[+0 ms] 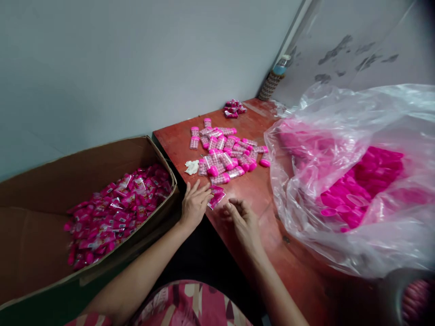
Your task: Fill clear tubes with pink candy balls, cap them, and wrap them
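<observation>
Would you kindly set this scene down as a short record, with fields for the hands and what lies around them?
Left hand: fingers extended at the wrapper's left side; contact unclear
Right hand: fingers curled, right of the wrapper
Wrapper: pink, on the table between the hands
Table: red
Tubes: heaped beyond the hands, pink-capped, filled with small balls
Left side: open box of pink packets
Right side: clear bag of pink pieces
Far corner: bottle
</observation>
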Motion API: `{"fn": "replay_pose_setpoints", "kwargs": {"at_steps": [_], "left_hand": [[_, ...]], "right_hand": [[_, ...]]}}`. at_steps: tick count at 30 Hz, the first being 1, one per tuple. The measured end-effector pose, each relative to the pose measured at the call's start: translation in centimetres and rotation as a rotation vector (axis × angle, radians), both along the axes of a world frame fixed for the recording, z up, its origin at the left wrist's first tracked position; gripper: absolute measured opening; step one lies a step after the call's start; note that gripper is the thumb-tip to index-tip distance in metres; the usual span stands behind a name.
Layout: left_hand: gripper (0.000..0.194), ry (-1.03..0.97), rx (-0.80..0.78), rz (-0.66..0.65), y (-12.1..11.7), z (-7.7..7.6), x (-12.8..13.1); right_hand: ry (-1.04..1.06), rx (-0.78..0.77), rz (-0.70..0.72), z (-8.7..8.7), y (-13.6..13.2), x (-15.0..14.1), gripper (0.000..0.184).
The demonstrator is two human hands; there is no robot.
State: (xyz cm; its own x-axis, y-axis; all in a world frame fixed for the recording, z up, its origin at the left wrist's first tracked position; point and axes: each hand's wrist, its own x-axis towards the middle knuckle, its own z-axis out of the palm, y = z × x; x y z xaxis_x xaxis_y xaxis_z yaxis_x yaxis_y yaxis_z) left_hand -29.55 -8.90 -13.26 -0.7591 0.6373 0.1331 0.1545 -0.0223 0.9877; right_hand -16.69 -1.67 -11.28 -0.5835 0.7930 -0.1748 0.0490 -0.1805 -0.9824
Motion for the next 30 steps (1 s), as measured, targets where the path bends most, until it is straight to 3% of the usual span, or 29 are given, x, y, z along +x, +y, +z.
{"fn": "replay_pose_setpoints", "kwargs": {"at_steps": [3, 8, 13, 15, 17, 23, 27, 30], "left_hand": [[0.028, -0.039, 0.059, -0.007, -0.3, 1.0, 1.2], [0.031, -0.284, 0.097, -0.024, -0.9, 2.8, 2.4], [0.024, -0.535, 0.000, -0.212, -1.5, 2.9, 1.5], [0.027, -0.592, -0.022, -0.222, -1.9, 2.8, 0.9], [0.025, -0.633, -0.036, -0.150, -2.4, 2.8, 0.2], [0.019, -0.825, -0.034, -0.015, -3.5, 2.3, -0.5], [0.017, -0.964, 0.031, 0.015, -3.0, 2.0, -0.1], [0.016, -1.016, 0.085, 0.025, -2.7, 2.0, -0.1]], "right_hand": [[0.110, -0.066, -0.002, 0.0, 0.3, -1.1, 0.039], [0.206, -0.101, -0.084, 0.9, 0.8, -1.5, 0.034], [0.129, -0.094, 0.009, 1.4, 1.3, -1.4, 0.040], [0.075, -0.045, 0.030, 1.1, 1.6, -1.6, 0.042], [-0.043, 0.094, 0.033, 0.5, 2.1, -1.9, 0.042], [-0.653, 0.863, 0.118, 0.1, 3.1, -2.2, 0.037], [-0.702, 1.126, 0.083, 1.3, 3.2, -4.1, 0.036], [-0.657, 1.281, 0.232, 1.6, 4.0, -6.0, 0.028]]}}
